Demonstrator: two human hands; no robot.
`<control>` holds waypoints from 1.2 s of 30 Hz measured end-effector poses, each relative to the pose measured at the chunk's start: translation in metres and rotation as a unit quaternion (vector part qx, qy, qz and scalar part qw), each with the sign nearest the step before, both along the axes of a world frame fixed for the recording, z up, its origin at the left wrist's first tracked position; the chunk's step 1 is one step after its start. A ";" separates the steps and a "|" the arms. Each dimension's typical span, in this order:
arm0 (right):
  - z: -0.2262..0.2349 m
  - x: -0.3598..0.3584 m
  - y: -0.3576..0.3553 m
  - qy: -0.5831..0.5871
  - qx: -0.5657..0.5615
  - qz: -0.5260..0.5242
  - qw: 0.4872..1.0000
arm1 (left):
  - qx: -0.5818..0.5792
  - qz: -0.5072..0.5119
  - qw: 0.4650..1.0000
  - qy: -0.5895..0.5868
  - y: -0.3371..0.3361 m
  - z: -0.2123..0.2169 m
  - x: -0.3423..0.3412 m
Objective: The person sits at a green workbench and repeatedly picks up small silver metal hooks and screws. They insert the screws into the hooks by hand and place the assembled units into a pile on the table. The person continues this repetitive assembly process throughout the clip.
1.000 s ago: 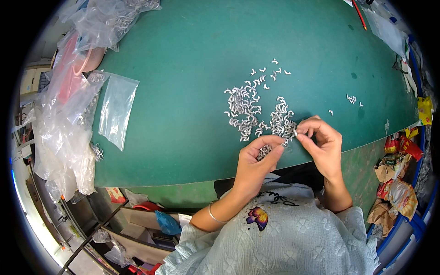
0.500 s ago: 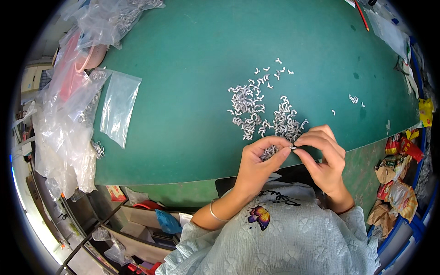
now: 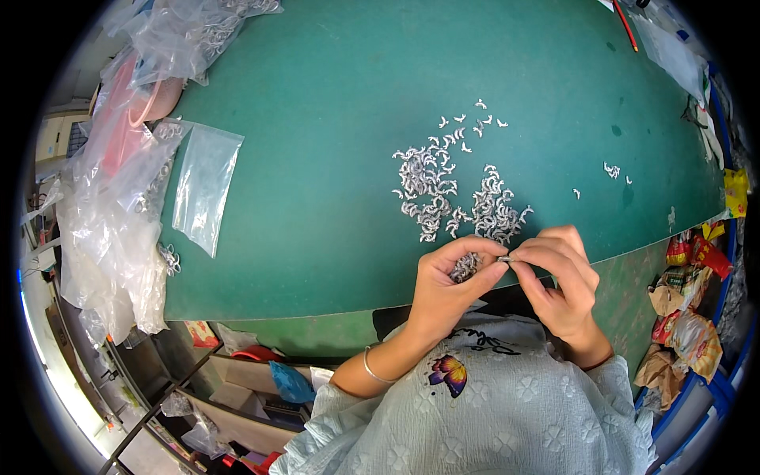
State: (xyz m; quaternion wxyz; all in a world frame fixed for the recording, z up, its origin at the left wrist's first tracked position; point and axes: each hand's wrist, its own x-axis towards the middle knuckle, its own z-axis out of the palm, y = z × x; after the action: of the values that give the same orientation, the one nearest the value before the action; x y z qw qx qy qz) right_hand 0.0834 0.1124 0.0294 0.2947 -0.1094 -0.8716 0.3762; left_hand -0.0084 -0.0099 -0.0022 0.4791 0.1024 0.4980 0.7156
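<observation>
My left hand (image 3: 440,291) is closed near the table's front edge, its thumb and forefinger pinching a tiny silvery metal piece (image 3: 504,259). Within the curl of the same hand sits a cluster of small curved metal pieces (image 3: 465,267). From the right, the thumb and forefinger of my right hand (image 3: 560,279) are closed on the other end of the pinched piece. The piece is too small for me to make out its exact shape. Just beyond the fingertips lies one pile of silvery crescent-shaped pieces (image 3: 492,207), with a second pile (image 3: 426,178) to its left.
Stray crescents (image 3: 611,170) lie farther right on the green tabletop (image 3: 317,174). At left are a flat clear plastic bag (image 3: 207,190), crumpled plastic bags (image 3: 111,245) and a pink basket (image 3: 162,99). A red pencil (image 3: 625,28) rests at the far right.
My right hand has shifted slightly, its fingers lower and turned a little against the small piece. The cluster in my left hand shows more fully. The piles look unchanged.
</observation>
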 end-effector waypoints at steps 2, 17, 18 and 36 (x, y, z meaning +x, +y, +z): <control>-0.001 0.000 0.002 -0.001 -0.032 0.013 0.999 | -0.006 0.000 1.000 0.010 0.000 0.001 0.000; -0.036 0.003 0.023 -0.147 -0.026 -0.055 0.987 | 0.013 -0.009 0.966 -0.259 -0.004 0.001 -0.006; -0.037 0.005 0.023 -0.147 -0.045 -0.060 0.986 | 0.006 -0.007 0.969 -0.246 -0.004 0.001 -0.005; -0.035 -0.011 0.011 -0.104 0.021 -0.081 0.991 | -0.014 -0.004 0.984 -0.178 -0.006 -0.007 -0.002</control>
State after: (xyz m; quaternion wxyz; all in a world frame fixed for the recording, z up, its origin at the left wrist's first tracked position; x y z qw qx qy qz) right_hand 0.0726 0.1238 -0.0059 0.2345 -0.2118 -0.8934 0.3194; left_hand -0.0109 -0.0158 -0.0089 0.5640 -0.0313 0.4144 0.7136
